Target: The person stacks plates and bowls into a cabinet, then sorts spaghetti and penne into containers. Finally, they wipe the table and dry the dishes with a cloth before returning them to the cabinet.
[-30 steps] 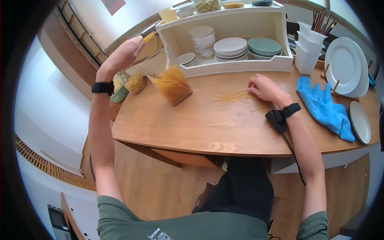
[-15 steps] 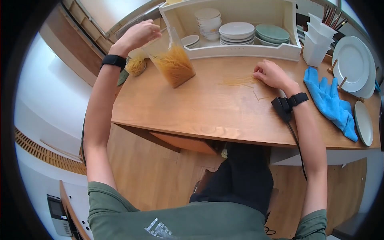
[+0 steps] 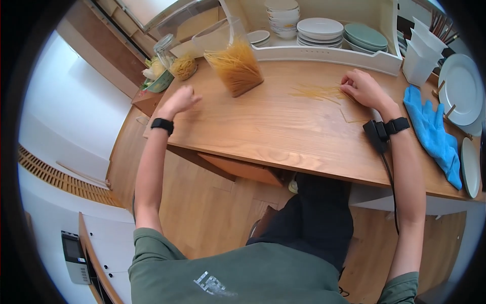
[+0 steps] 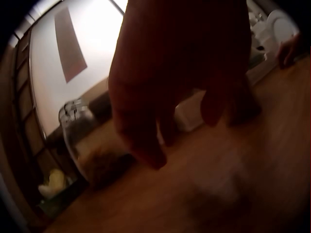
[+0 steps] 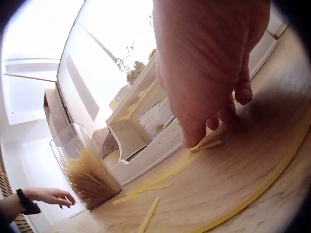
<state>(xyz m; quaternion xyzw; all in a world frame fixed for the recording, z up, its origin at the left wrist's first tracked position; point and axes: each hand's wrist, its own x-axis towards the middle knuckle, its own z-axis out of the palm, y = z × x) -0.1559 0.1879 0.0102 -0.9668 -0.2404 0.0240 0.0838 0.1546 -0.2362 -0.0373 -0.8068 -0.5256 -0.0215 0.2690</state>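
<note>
Thin yellow pasta strands (image 3: 316, 92) (image 5: 163, 179) lie loosely bunched on the wooden table. At their right end my right hand (image 3: 365, 88) (image 5: 209, 63) pinches some between thumb and fingers, the other fingers curled. Left of them a tall clear container (image 3: 235, 66) (image 5: 87, 179), partly filled with pasta, stands on the table. My left hand (image 3: 181, 100) (image 4: 180, 63) (image 5: 48, 195) hovers over the table's left part, front-left of the container, fingers loosely bent and holding nothing.
A white shelf (image 3: 329, 55) with stacked bowls and plates (image 3: 320, 28) stands behind. A glass jar (image 3: 183, 67) is at the back left. On the right are a blue glove (image 3: 433, 134), white containers (image 3: 420, 58) and upright plates (image 3: 460, 91).
My left hand has come down from above the container to its front left; yellow pasta seen at its fingers earlier is gone from them. My right hand stays at the strands. The head view has shifted.
</note>
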